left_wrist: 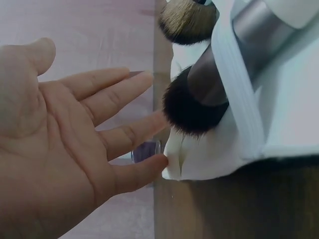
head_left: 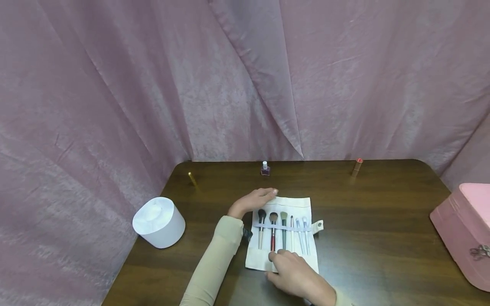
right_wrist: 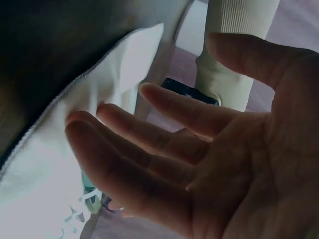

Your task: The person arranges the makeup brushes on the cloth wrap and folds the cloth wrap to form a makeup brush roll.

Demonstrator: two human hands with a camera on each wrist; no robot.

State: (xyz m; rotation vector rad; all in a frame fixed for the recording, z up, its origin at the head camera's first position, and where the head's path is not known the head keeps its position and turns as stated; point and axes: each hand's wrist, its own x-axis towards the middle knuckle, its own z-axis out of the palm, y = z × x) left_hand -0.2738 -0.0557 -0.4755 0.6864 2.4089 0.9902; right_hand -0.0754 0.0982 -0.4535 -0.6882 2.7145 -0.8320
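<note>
A white fabric brush roll (head_left: 257, 258) lies unrolled on the dark wooden table, with several makeup brushes held side by side under its elastic band (left_wrist: 239, 87). A black-bristled brush (head_left: 262, 216) is leftmost, beside a red-handled brush (head_left: 273, 242) and a green-bristled brush (head_left: 283, 216). A snap tab (head_left: 317, 226) sticks out on the right side. My left hand (head_left: 255, 200), fingers extended, is at the roll's upper left corner, its palm holding nothing. At the lower edge, my right hand (head_left: 296, 274) has loosely bent fingers over the fabric; contact is unclear.
A white round tissue-like holder (head_left: 164, 227) stands at the left edge. Along the back are a gold tube (head_left: 192, 179), a nail polish bottle (head_left: 265, 171) and a lipstick (head_left: 357, 168). A pink case (head_left: 455, 233) sits at far right. Pink curtains (head_left: 245, 85) hang behind.
</note>
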